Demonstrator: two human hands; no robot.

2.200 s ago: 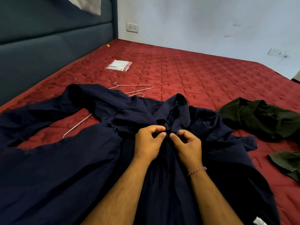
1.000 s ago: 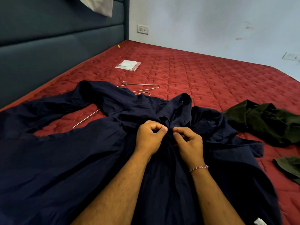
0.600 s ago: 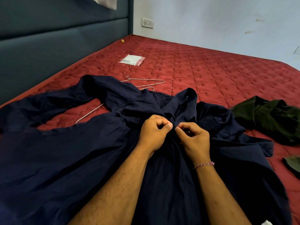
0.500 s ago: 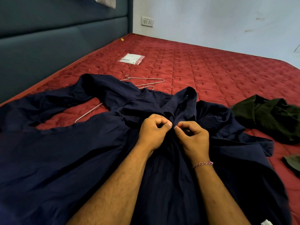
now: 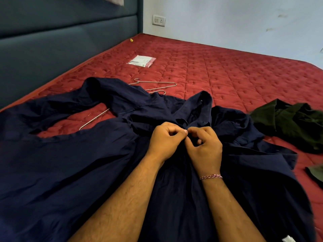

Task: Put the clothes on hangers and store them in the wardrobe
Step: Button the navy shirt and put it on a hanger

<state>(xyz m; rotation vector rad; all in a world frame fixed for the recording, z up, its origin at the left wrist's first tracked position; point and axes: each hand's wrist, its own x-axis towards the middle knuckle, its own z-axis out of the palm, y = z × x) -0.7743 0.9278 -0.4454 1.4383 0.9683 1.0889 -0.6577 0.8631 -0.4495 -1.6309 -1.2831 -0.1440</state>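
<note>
A large navy blue shirt (image 5: pixel 73 168) lies spread over the red mattress (image 5: pixel 236 74), collar pointing away from me. My left hand (image 5: pixel 166 140) and my right hand (image 5: pixel 204 145) meet at the front placket just below the collar, each pinching the navy fabric between thumb and curled fingers. A thin metal hanger (image 5: pixel 157 85) lies past the shirt, partly under its left sleeve, and a second wire (image 5: pixel 94 118) shows in the gap between sleeve and body. No wardrobe is in view.
A dark green garment (image 5: pixel 293 123) lies crumpled at the right, with another greenish piece (image 5: pixel 316 173) at the right edge. A small plastic packet (image 5: pixel 142 61) lies farther up the mattress. A dark padded headboard (image 5: pixel 52 49) runs along the left; a wall socket (image 5: pixel 159 20) is behind.
My hands stay pinched together at the shirt's placket, with only small finger movements. The view has shifted slightly; the shirt and hangers lie where they were.
</note>
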